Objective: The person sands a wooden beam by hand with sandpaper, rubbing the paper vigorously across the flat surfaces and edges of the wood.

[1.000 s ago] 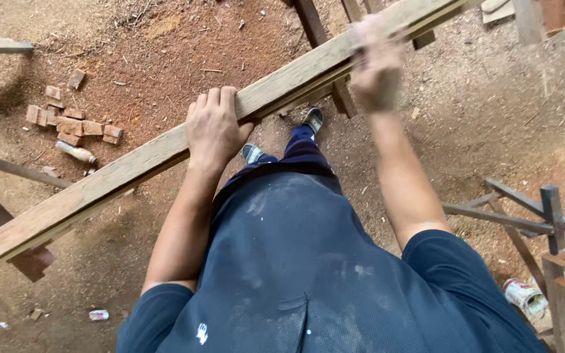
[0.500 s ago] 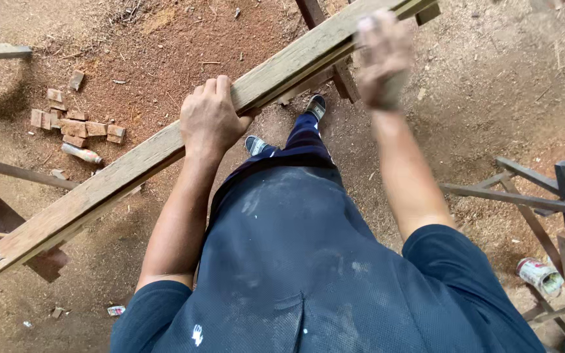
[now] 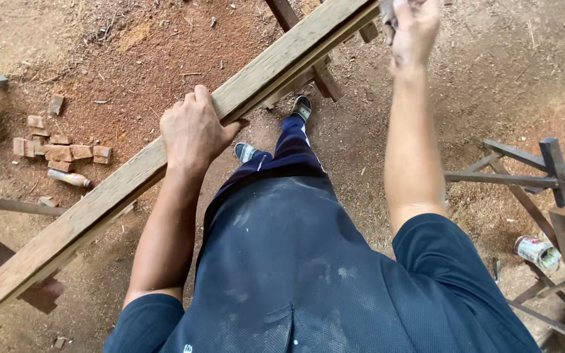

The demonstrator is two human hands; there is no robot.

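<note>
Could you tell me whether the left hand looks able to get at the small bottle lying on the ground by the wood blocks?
Probably not as things stand: the left hand grips the plank, and the bottle lies on the ground below, beyond it.

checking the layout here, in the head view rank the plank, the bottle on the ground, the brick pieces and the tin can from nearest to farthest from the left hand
1. The wooden plank, directly under the left hand, which grips it.
2. The bottle, lying on the dirt to the hand's left.
3. The brick pieces, just beyond the bottle; these two are nearly too close to call.
4. The tin can, far across on the right.
</note>
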